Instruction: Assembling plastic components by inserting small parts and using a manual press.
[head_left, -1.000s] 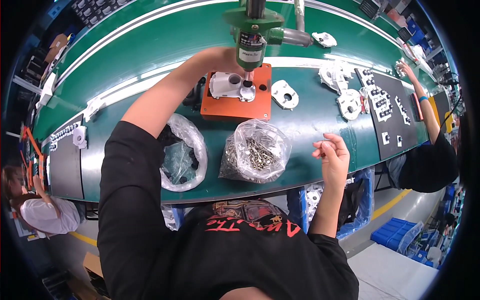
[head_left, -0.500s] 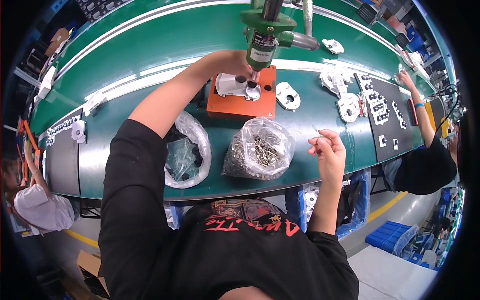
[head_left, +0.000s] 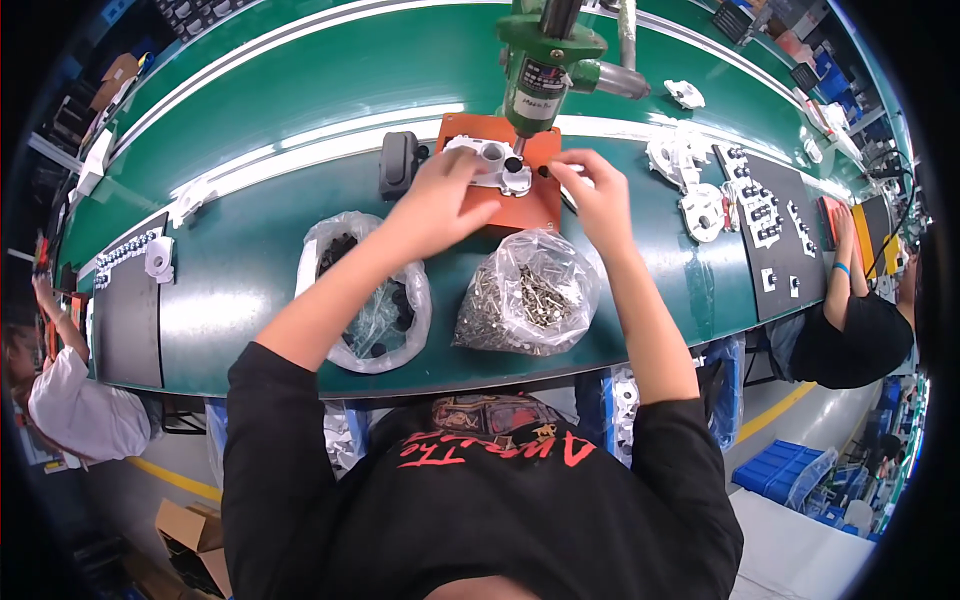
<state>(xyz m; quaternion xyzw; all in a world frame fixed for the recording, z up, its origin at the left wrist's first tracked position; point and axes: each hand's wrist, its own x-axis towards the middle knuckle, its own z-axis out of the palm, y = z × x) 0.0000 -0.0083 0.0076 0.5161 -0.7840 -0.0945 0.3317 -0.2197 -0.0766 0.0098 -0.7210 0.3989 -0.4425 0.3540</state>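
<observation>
A white cast housing (head_left: 487, 178) with a black round cap (head_left: 514, 164) lies on the orange fixture block (head_left: 540, 205). Above the cap stands the ram of a green bench press (head_left: 535, 85). My left hand (head_left: 440, 205) is at the housing's left end, thumb and fingers apart, partly covering it; contact is unclear. Near the block's right edge is my right hand (head_left: 597, 195), thumb and forefinger close together; anything between them is too small to make out. Closer to me stand a clear bag of metal pins (head_left: 540, 300) and an open plastic bag with black caps (head_left: 415, 325).
A dark grey case (head_left: 398, 165) stands left of the block. White housings (head_left: 703, 212) lie to the right, beside a black mat (head_left: 775, 225) with rows of small parts. Co-workers sit at both sides (head_left: 85, 410) (head_left: 850, 335). Blue lined bins (head_left: 725, 390) are below the table edge.
My left hand has come back from behind the press to the housing's left end. My right hand has moved forward and left from beside the pin bag to the block.
</observation>
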